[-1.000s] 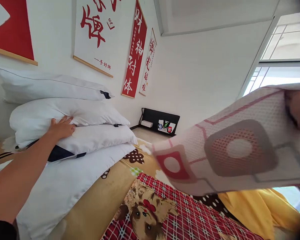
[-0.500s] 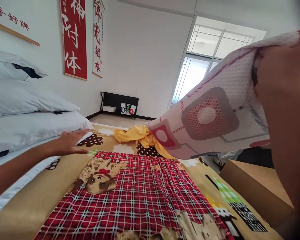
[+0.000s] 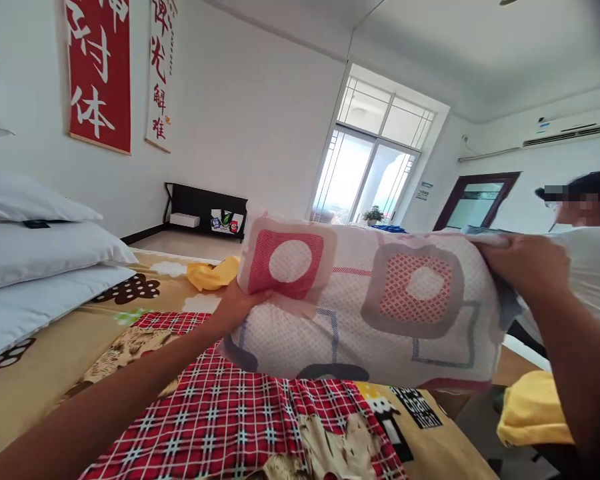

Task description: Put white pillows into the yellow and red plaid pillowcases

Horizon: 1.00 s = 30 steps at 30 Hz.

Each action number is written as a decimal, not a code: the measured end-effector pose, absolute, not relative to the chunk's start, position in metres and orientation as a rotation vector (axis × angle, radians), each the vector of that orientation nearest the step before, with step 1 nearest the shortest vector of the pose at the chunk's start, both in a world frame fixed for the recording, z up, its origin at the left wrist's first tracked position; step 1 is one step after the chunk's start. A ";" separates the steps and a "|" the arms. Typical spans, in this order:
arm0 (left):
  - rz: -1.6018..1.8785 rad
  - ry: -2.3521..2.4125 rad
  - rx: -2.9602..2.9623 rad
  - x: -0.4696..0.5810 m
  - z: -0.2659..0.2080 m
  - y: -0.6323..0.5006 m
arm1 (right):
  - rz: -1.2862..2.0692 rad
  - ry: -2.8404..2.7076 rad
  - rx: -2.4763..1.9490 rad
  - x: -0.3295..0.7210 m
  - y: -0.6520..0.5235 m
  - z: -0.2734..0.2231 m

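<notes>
A white pillow [image 3: 350, 313] with red and grey squares is held up lengthwise before me, above the bed. My left hand [image 3: 243, 303] grips its left end, thumb on the front and the other fingers mostly hidden. At the upper right corner my right hand [image 3: 535, 263] is closed on the pillow, its fingertips partly out of sight behind the fabric. Beneath the pillow a red plaid cloth [image 3: 220, 413] with an animal print lies flat on the tan patterned bedspread [image 3: 30, 413]. The pillow covers the far right part of the cloth.
White pillows [image 3: 50, 257] are stacked at the left. A crumpled yellow cloth [image 3: 213, 273] lies beyond the plaid cloth, and another yellow item [image 3: 535, 410] is at the lower right. A person [image 3: 590, 267] in white is at the right. A low black bench [image 3: 207, 207] stands by the far wall.
The pillow has swung down from the upper right to a level position in front of me. My left hand has moved right and taken hold of its left end. The view has turned right.
</notes>
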<state>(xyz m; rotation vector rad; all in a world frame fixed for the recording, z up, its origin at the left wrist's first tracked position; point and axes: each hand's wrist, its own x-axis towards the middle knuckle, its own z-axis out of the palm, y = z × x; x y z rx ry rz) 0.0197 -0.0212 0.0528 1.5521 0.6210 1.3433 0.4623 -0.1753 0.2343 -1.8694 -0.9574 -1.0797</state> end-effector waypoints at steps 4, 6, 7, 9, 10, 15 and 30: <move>1.321 0.533 1.750 0.056 0.040 -0.042 | -0.884 -1.122 -2.044 0.424 -0.185 0.193; 1.218 0.429 1.942 0.072 0.043 -0.050 | -0.590 -1.485 -1.853 0.388 -0.180 0.178; 1.157 0.357 2.037 0.078 0.047 -0.054 | -0.436 -1.655 -1.726 0.371 -0.177 0.171; 1.095 0.252 2.143 0.088 0.060 -0.061 | -0.197 -1.890 -1.521 0.343 -0.171 0.159; 1.105 0.239 2.156 0.091 0.068 -0.064 | -0.148 -1.937 -1.469 0.333 -0.168 0.153; 1.056 0.350 2.299 0.076 0.089 -0.056 | -0.396 -1.760 -1.490 0.317 -0.159 0.135; 0.883 0.863 1.875 0.077 0.039 -0.047 | -0.836 -1.696 -1.469 0.314 -0.135 0.111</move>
